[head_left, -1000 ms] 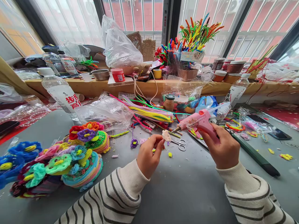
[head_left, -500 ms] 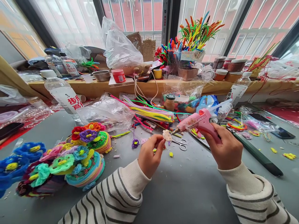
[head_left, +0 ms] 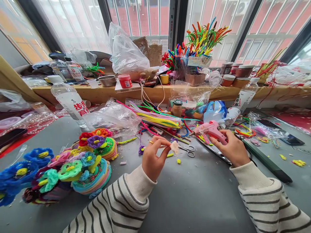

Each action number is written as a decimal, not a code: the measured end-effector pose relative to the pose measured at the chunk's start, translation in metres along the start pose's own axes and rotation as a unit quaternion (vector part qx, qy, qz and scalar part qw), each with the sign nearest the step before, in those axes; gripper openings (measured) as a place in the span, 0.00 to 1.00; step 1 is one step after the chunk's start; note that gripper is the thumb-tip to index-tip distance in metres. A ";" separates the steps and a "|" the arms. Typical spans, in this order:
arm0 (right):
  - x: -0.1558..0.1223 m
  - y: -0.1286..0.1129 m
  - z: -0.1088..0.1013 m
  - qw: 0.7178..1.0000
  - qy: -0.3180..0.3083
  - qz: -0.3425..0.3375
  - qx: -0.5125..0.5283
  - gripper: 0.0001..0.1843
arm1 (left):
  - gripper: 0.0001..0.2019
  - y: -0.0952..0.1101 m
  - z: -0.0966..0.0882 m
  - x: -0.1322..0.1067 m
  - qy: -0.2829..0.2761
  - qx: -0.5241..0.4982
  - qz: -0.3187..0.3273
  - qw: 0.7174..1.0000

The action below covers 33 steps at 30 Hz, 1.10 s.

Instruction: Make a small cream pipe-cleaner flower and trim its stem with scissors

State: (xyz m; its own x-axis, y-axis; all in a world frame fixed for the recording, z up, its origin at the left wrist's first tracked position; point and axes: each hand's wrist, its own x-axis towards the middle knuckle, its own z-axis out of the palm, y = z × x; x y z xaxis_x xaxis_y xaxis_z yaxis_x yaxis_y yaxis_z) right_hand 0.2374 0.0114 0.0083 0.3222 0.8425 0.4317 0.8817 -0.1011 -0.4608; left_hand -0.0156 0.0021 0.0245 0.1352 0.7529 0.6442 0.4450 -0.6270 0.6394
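Between thumb and fingertips, my left hand pinches a small cream-coloured fuzzy flower above the table. My right hand is closed on the handle of a pink hot glue gun, its nozzle pointing left, held low over the cluttered part of the table. Small silver scissors lie just right of the flower. Under them the grey table carries a yellow scrap, and a purple pipe-cleaner flower is behind my left hand.
Colourful pipe-cleaner flower cakes stand at left, a water bottle behind them. A pipe-cleaner bundle and a brown jar sit mid-table. A long dark green bar and a phone lie at right.
The glue gun has moved down and away from the flower, lower toward the table with my right hand still around it. My left hand has turned the flower, which now hangs slightly lower.
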 end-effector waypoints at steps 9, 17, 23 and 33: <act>0.003 0.016 0.013 0.995 -0.086 -0.049 -0.021 0.23 | 0.03 -0.014 -0.010 0.010 0.055 0.036 0.003 0.998; 0.002 0.015 0.012 0.997 -0.064 -0.037 -0.032 0.23 | 0.04 -0.012 -0.013 0.009 0.137 0.047 0.037 0.989; -0.001 0.019 0.019 0.990 -0.068 -0.074 -0.100 0.22 | 0.03 -0.009 -0.013 0.010 0.093 0.031 0.041 0.994; -0.005 0.012 0.015 0.980 -0.056 -0.062 -0.183 0.30 | 0.06 -0.020 -0.008 0.005 0.103 -0.041 -0.048 0.993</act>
State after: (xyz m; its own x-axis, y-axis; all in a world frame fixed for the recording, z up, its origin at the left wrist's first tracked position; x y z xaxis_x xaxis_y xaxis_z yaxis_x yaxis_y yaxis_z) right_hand 0.2415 0.0139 -0.0114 0.1832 0.9109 0.3697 0.9828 -0.1602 -0.0922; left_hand -0.0305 0.0167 0.0183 -0.0923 0.7574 0.6464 0.3732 -0.5755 0.7277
